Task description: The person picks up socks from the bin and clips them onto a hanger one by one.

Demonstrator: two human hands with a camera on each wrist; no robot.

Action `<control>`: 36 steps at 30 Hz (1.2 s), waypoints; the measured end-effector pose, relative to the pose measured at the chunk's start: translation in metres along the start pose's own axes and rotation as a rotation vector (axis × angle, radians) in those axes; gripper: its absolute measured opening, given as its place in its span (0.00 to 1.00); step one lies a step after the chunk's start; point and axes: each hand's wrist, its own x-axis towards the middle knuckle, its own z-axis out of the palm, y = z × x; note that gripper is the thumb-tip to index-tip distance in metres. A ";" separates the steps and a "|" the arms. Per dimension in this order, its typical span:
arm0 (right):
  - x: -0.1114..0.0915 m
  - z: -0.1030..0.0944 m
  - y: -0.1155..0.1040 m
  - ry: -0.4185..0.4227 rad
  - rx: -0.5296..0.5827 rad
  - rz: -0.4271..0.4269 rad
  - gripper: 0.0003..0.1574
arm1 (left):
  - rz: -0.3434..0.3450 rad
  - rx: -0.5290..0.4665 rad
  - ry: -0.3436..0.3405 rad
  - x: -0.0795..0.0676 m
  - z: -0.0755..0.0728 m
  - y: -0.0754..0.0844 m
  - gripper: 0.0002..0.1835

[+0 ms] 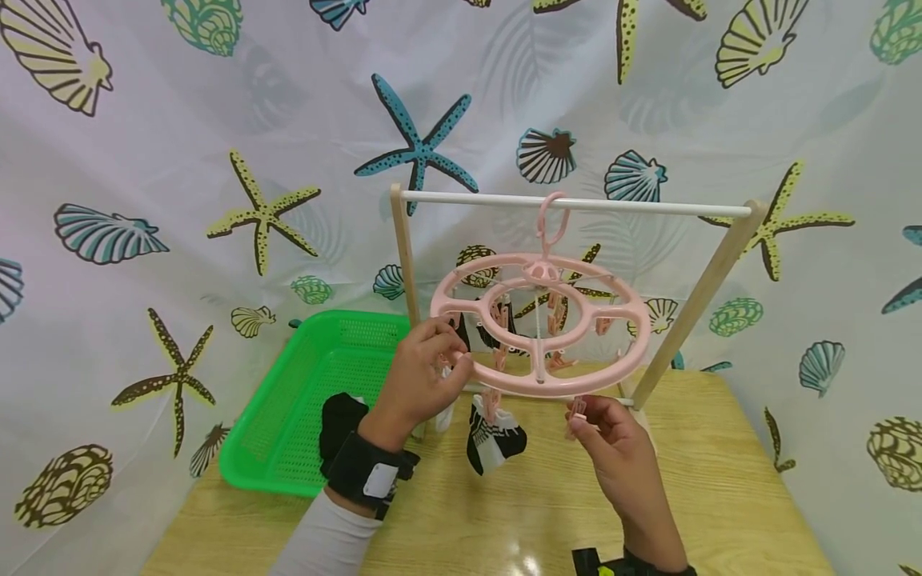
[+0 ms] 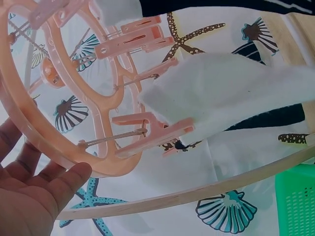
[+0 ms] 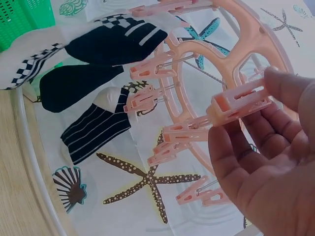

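Observation:
A pink round clip hanger hangs by its hook from a white rod. My left hand holds the hanger's left rim, thumb on one side and fingers behind in the left wrist view. Beside it, a clothespin grips a white sock. My right hand pinches a pink clothespin below the front right rim; nothing shows in that pin's jaws. A black-and-white sock dangles from the front of the ring. In the right wrist view, a striped sock and other dark socks hang from pins.
The white rod sits on a wooden stand. At the left, a green basket holds a black sock. Several unused clothespins hang under the ring. A patterned curtain backs the wooden table.

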 end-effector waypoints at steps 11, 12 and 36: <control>0.004 0.005 -0.003 0.136 -0.069 0.142 0.13 | -0.008 0.029 -0.071 0.002 -0.003 0.000 0.05; 0.004 0.005 -0.004 0.137 -0.073 0.150 0.13 | -0.011 0.030 -0.080 0.002 -0.004 0.001 0.05; 0.003 0.006 -0.003 0.077 -0.004 0.129 0.15 | -0.136 -0.022 0.001 -0.015 -0.018 -0.017 0.04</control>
